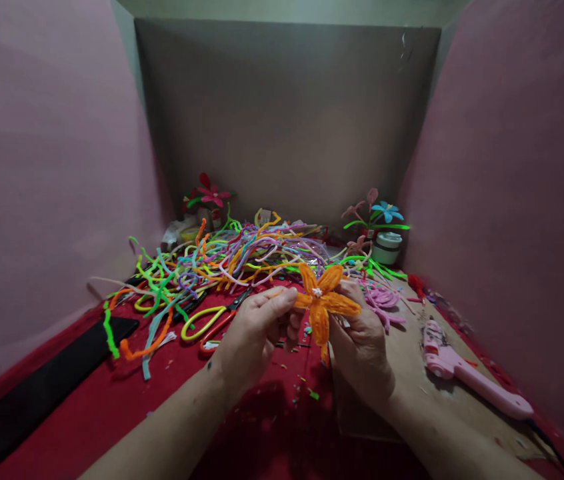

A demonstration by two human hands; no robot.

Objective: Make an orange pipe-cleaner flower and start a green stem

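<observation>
An orange pipe-cleaner flower point(319, 320) with a pale centre is held up between my two hands, its petals spread towards me. My left hand point(267, 317) pinches the tip of its left petal between thumb and fingers. Behind the flower, my right hand point(365, 340) is closed around its back; those fingertips are mostly hidden by the petals. Scissors point(212, 323) with yellow and red handles lie just beyond my left wrist. To the right of my right hand is a bundle of pink pipe cleaners point(382, 298).
A tangled heap of coloured pipe cleaners point(252, 250) spreads across the back of the red cloth point(162, 413). On cardboard point(377, 427) at right rests a pink glue gun point(477, 383). Finished flowers point(215, 195) stand behind, near a white jar point(387, 247). A black strip point(37, 393) lies left.
</observation>
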